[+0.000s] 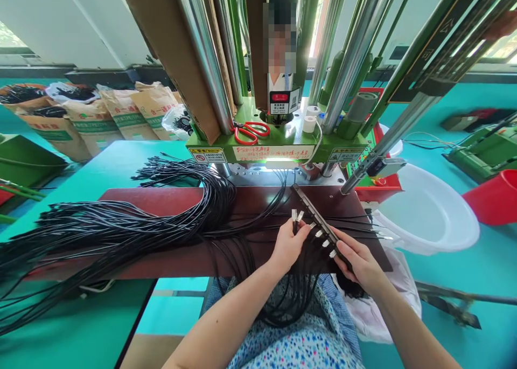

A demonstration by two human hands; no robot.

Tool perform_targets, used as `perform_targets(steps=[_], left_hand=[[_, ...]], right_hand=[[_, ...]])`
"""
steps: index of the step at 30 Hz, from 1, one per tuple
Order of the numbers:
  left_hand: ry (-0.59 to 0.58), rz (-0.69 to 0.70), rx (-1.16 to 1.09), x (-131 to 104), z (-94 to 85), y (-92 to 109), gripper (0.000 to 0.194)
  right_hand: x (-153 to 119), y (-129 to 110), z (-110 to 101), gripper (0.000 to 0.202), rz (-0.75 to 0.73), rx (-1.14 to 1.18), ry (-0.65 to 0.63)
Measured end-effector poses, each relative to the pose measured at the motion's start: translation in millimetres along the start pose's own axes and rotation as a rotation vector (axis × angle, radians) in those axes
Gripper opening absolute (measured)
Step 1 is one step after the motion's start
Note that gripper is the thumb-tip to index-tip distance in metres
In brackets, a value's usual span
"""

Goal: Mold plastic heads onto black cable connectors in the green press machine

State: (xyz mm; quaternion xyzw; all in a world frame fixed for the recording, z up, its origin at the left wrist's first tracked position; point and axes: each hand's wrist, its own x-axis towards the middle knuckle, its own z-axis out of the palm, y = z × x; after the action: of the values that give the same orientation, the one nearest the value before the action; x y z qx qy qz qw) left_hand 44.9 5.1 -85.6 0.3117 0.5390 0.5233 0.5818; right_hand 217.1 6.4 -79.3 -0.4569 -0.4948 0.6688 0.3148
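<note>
And here we are, with both my hands busy just in front of the green press (283, 137)! My left hand (288, 245) is pinched around black cables, two metal plugs (294, 217) poking up above the thumb, its fingertips right up against another plug beside the bar; whether they touch it, I can't tell from here. My right hand (359, 258) is closed around the near end of that dark bar (318, 219), which slants away over the brown board (133, 195), its far tip close to the press's steel plate (258, 179). Look along its near side: a row of silvery plugs (325, 243) sticking out, with black cables hanging below onto the flowered apron (299, 342)! Out to the left, a great cable bundle (161, 218) curves across the board. Red-handled scissors (251, 132) lie on the press, and over to the right sits a white basin (436, 207)
</note>
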Motion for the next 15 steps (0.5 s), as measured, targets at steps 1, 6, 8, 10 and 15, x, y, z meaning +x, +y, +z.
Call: perform_targets(steps=[1,6,8,10,15], left_hand=[[0.022,0.026,0.028,0.3,0.0,-2.1,0.028],[0.074,0.168,0.138,0.2,-0.6,-8.0,0.025],[0.078,0.206,0.184,-0.4,-1.0,-8.3,0.023],[0.093,0.232,0.228,-0.9,-1.8,-8.7,0.021],[0.126,0.207,0.205,-0.3,-4.4,-11.6,0.023]], right_hand=[[0.3,0.5,-0.9,0.061,0.002,-0.001,-0.016],[1.3,0.4,-3.7,0.062,0.003,-0.029,-0.068],[1.3,-1.3,-3.9,0.062,0.004,-0.055,-0.078],[1.3,-2.5,-3.6,0.063,0.007,-0.082,-0.096],[0.9,0.1,-1.2,0.064,-0.060,-0.255,-0.097]])
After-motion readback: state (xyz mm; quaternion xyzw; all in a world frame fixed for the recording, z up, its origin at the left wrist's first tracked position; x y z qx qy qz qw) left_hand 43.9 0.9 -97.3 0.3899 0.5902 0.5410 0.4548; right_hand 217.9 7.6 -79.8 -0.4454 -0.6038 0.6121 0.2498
